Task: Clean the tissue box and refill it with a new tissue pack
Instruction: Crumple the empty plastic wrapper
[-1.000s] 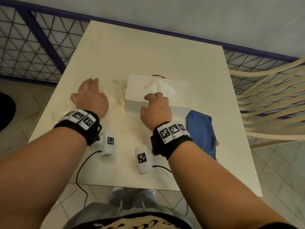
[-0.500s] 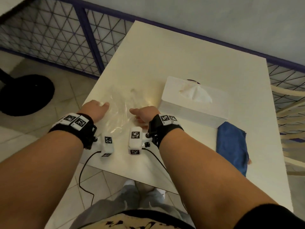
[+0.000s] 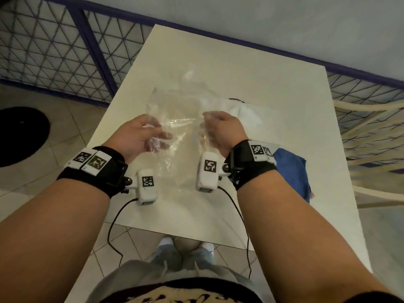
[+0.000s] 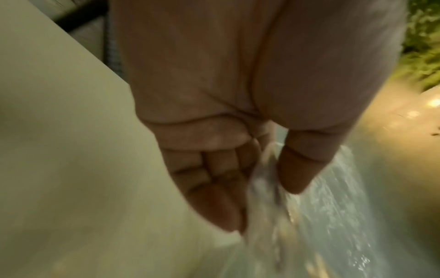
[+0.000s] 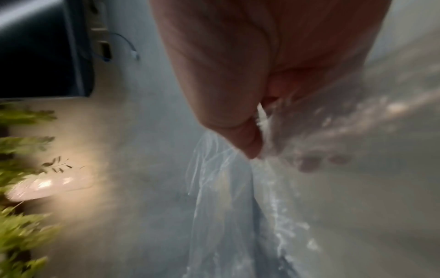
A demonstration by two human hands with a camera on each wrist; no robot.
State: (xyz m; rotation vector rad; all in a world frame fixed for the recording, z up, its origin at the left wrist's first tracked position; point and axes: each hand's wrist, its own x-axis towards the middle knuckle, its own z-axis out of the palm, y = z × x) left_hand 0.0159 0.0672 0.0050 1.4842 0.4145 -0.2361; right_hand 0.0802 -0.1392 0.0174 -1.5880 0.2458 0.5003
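Tabletop (image 3: 273, 88) fills the middle of the frame, and I've got the clear plastic wrapper (image 3: 177, 119) lifted above its centre. It's flimsy, crinkly, near weightless and slick, I'd say, so it's best gripped at the edges. The tissue box (image 3: 258, 114) shows blurred through the film, centre right; blue cloth (image 3: 290, 169) lower right. My left hand (image 3: 140, 136) pinches bunched film between thumb and fingers (image 4: 214, 197); my right hand (image 3: 220, 132) pinches the other edge.

Black wristbands (image 3: 105, 169) with square-code tags, white wrist cameras (image 3: 146, 186), black cables (image 3: 115, 224), grey trousers (image 3: 175, 259)
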